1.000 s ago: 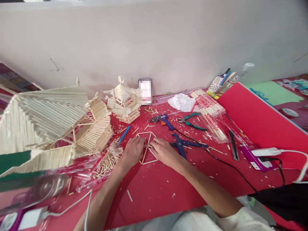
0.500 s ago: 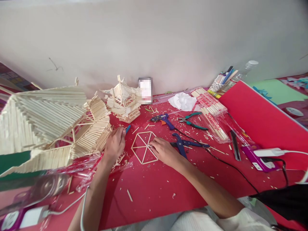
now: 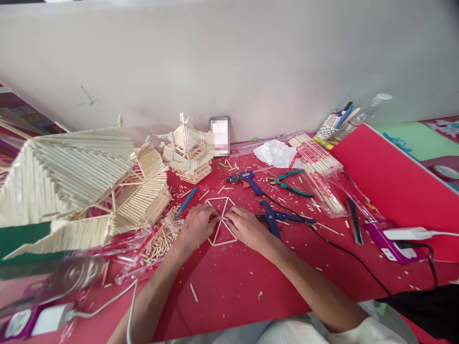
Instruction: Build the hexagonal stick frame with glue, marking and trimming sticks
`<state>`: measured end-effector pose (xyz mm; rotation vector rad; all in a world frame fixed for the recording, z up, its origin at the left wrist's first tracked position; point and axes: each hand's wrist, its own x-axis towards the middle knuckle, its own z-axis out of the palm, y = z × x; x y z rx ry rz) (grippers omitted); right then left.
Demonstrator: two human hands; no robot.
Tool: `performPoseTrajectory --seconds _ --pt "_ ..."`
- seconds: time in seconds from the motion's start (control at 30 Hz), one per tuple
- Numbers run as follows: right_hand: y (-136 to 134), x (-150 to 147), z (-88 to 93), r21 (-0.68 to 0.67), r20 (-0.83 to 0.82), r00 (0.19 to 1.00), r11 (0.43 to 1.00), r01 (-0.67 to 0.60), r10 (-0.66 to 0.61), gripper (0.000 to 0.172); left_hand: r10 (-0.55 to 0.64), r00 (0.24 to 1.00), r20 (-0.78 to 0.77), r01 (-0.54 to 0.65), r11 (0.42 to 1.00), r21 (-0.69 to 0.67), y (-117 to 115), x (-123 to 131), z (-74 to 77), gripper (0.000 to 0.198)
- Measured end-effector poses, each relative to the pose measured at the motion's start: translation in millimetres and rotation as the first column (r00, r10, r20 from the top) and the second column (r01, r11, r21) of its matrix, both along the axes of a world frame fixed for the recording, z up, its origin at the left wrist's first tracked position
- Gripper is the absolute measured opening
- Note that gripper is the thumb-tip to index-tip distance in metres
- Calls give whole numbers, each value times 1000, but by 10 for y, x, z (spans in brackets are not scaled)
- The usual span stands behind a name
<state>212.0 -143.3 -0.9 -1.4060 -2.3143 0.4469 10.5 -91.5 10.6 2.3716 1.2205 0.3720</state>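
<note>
A flat hexagonal frame of thin wooden sticks [image 3: 225, 243], with spokes meeting in the middle, lies on the red tabletop. My left hand [image 3: 198, 224] covers its left side, fingertips pinched close to the hub. From the right, my right hand [image 3: 247, 227] pinches at the same hub, fingertips almost touching the left ones. The exact grip is hidden behind the fingers. A slim blue pen-like tool [image 3: 186, 201] lies beyond my left hand. Many short cut sticks [image 3: 161, 243] are heaped beside my left forearm.
Stick-built roofs [image 3: 79, 167] and a small pagoda [image 3: 188, 153] stand left and behind. A glue gun [image 3: 245, 179], green-handled pliers [image 3: 292, 184] and a blue cutter [image 3: 272, 217] lie right, near bagged sticks [image 3: 319, 172]. A black cord [image 3: 333, 243] crosses the table.
My left hand has let go of the blue tool, leaving it on the table, and moved right to the frame's middle. My right hand stays at the hub. The view has shifted slightly.
</note>
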Motion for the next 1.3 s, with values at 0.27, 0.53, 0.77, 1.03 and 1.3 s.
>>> performPoseTrajectory --seconds 0.27,0.53,0.77,1.03,1.3 --pt "0 0 -4 -8 11 1000 1000 -4 4 14 7 1000 8 -6 1000 -16 -13 20 -7 9" --pt "5 -6 0 -15 4 1000 1000 1 -1 13 -19 1000 -4 19 1000 21 -9 30 -62 8" --pt "9 -2 -57 6 10 1000 1000 4 -4 12 -67 986 -151 86 989 123 -88 50 -79 9" --pt "0 1 1 14 -51 999 1000 -7 8 14 62 998 6 -62 967 248 78 -153 73 22" --pt "-19 24 68 20 -40 999 1000 11 -10 13 126 992 -1 -120 952 282 270 -349 162 25"
